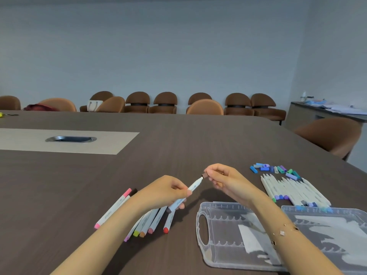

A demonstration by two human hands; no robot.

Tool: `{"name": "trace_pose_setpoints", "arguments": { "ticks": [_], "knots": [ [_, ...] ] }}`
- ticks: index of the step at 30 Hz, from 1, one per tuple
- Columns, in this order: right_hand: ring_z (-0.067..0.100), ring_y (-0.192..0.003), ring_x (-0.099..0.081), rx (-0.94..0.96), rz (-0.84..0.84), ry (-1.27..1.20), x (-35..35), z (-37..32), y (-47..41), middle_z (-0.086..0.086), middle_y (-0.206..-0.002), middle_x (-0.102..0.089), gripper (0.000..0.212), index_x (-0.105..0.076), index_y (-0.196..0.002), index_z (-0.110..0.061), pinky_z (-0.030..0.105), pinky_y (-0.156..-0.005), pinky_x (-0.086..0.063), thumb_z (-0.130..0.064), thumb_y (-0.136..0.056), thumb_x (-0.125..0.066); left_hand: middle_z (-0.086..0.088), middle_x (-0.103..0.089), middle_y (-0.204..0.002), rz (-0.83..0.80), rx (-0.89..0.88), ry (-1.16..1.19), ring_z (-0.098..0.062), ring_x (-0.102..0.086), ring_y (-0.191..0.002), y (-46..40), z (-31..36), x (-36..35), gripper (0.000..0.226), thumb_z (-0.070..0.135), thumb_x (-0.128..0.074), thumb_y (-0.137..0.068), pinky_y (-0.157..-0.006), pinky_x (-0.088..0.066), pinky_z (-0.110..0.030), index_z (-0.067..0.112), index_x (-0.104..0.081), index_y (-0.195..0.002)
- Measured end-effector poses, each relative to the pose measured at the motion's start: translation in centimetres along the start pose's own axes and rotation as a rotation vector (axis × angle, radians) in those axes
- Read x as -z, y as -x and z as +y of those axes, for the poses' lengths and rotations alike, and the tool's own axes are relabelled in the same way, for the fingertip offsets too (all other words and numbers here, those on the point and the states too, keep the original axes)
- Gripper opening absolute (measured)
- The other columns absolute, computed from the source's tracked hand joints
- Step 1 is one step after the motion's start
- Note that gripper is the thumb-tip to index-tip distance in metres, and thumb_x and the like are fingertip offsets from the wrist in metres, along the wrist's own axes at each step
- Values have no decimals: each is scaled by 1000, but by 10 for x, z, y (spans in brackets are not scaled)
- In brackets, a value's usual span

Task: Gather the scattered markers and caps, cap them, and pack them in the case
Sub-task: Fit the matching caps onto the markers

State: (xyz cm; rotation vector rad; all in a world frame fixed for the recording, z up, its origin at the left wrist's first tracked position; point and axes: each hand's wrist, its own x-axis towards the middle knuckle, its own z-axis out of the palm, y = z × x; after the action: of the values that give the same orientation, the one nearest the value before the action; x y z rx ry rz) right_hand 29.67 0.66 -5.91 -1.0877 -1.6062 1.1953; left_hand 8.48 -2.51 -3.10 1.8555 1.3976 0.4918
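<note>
My left hand grips a white marker by its barrel, tip pointing up and right. My right hand pinches a brown cap right at the marker's tip. Several capped markers in pink, yellow, orange and red lie below my left hand. To the right lies a row of uncapped white markers, with a heap of loose blue, purple and green caps beyond it. The clear plastic case lies open under my right forearm, with its lid spread out to the right.
The dark wooden table has a pale inset panel with a cable port at the far left. Brown chairs line the far edge, one chair stands at the right. A sideboard with papers stands by the right wall.
</note>
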Motion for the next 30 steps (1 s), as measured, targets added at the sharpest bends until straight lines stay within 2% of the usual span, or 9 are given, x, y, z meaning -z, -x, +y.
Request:
{"name": "trace_pose_setpoints", "arguments": {
  "ticks": [7,13,17,20,23,25,27,30],
  "knots": [
    [12,-77,-52,1,-25,148,-3,0,-1,1,-84,-62,18,-68,-96,-17,17,-67,-45,-25,-96,-52,1,-67,-85,-36,31,33,-10,-66,-73,0,0,-3,16,28,-56,-94,-56,-51,-16,17,-66,-99],
    [6,-67,-54,44,22,213,-21,2,-5,-3,-74,-61,25,-66,-89,-14,11,-62,-45,-22,-99,-44,-9,-72,-92,6,104,245,-14,-69,-75,1,5,-12,24,19,-59,-92,-75,-58,-22,3,-70,-107],
    [6,-66,-54,78,56,223,-27,3,-8,-4,-73,-59,25,-64,-87,-14,10,-62,-45,-21,-99,-44,-11,-71,-93,39,159,328,-15,-69,-72,0,6,-16,23,15,-62,-90,-75,-59,-26,0,-69,-107],
    [6,-66,-54,89,61,229,-29,5,-9,-5,-74,-59,24,-63,-87,-15,9,-61,-45,-20,-99,-43,-11,-71,-99,48,188,323,-17,-70,-79,-1,6,-18,22,14,-62,-90,-78,-59,-28,2,-69,-107],
    [6,-68,-56,85,59,260,-31,6,-11,-7,-76,-60,23,-63,-88,-19,10,-62,-46,-20,-99,-43,-7,-72,-94,75,190,207,-15,-70,-77,-5,4,-15,20,19,-64,-89,-74,-58,-24,7,-72,-102],
    [4,-78,-58,64,44,353,-31,8,-14,-13,-84,-60,19,-63,-93,-25,12,-69,-47,-24,-99,-44,-3,-72,-83,143,191,-35,-12,-64,-68,-6,1,-14,17,27,-67,-87,-64,-53,-20,12,-75,-89],
    [2,-89,-55,53,115,431,-27,11,-17,-19,-96,-56,17,-60,-106,-27,11,-78,-43,-29,-98,-46,-3,-66,-72,190,205,-259,-12,-58,-62,-6,-5,-14,22,32,-68,-82,-58,-48,-21,11,-73,-78],
    [0,-94,-54,72,263,394,-13,9,-18,-16,-102,-59,19,-63,-110,-25,6,-74,-38,-25,-96,-49,-4,-62,-69,193,206,-480,-18,-60,-65,-6,-12,-18,32,39,-69,-76,-63,-50,-29,8,-69,-78]
  ]
}}
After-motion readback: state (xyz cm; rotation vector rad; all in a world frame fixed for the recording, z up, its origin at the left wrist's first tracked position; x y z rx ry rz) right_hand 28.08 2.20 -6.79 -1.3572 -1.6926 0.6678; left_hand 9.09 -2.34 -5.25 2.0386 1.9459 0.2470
